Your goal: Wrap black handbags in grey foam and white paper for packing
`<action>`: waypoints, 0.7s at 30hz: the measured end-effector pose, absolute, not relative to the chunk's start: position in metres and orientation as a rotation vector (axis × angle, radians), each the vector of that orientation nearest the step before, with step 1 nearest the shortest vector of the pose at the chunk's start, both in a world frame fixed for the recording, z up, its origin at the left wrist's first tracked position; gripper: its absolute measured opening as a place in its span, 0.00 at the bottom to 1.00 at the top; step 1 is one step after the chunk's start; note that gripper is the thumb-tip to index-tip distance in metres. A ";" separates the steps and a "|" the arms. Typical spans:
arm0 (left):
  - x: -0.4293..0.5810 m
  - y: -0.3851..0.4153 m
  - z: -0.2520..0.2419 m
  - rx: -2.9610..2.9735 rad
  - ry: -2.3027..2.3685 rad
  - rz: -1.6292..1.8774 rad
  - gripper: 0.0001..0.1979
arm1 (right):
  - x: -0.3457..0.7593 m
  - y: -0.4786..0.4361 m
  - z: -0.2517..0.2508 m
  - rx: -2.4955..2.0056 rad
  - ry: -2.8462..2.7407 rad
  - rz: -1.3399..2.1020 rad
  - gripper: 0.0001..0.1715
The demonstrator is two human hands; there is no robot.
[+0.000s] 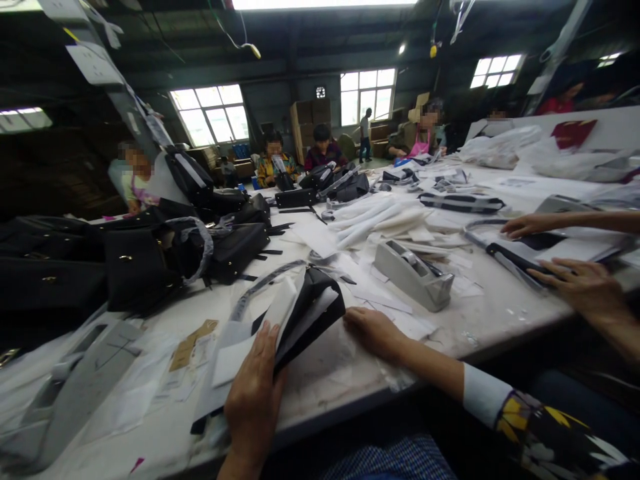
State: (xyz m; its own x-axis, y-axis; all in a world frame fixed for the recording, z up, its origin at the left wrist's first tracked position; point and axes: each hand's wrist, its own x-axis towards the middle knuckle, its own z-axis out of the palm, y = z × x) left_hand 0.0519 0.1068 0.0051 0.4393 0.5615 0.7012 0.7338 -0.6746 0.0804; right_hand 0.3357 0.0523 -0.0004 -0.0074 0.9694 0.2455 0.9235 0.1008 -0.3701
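Note:
A black handbag (320, 310) lies tilted on the worktable in front of me, its top parted and white sheets showing inside. Its handle (245, 300) is wrapped in clear plastic. My left hand (255, 390) grips the near left side of the bag, fingers laid along a white sheet and thumb lower down. Close to the bag's right edge, my right hand (375, 333) rests on the table with its fingers curled in; what they hold, if anything, is hidden. Just beyond that hand stands a grey tape dispenser (413, 273).
Black handbags (140, 267) are heaped on the left behind another grey tape dispenser (75, 387). White paper (370, 223) covers the table's middle. At right, a co-worker's hands (583, 287) touch a wrapped black piece (520, 263). Several people sit across the table.

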 end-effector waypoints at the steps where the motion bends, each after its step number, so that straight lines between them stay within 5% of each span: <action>1: 0.052 0.107 0.005 -2.450 -1.148 -1.062 0.38 | 0.330 0.048 -0.002 -1.791 -1.998 0.175 0.17; 9: 0.050 0.106 0.005 -2.455 -1.188 -1.085 0.40 | 0.299 0.009 0.007 -1.179 -2.212 0.696 0.20; 12: 0.050 0.107 0.006 -2.453 -1.148 -1.142 0.40 | 0.301 0.015 0.008 -1.371 -2.057 0.586 0.23; 17: 0.052 0.107 0.007 -2.465 -1.097 -1.159 0.38 | 0.295 0.043 0.001 -1.591 -2.151 0.419 0.41; 21: 0.055 0.105 0.004 -2.478 -1.034 -1.124 0.36 | 0.294 0.060 0.008 -1.347 -2.346 0.366 0.26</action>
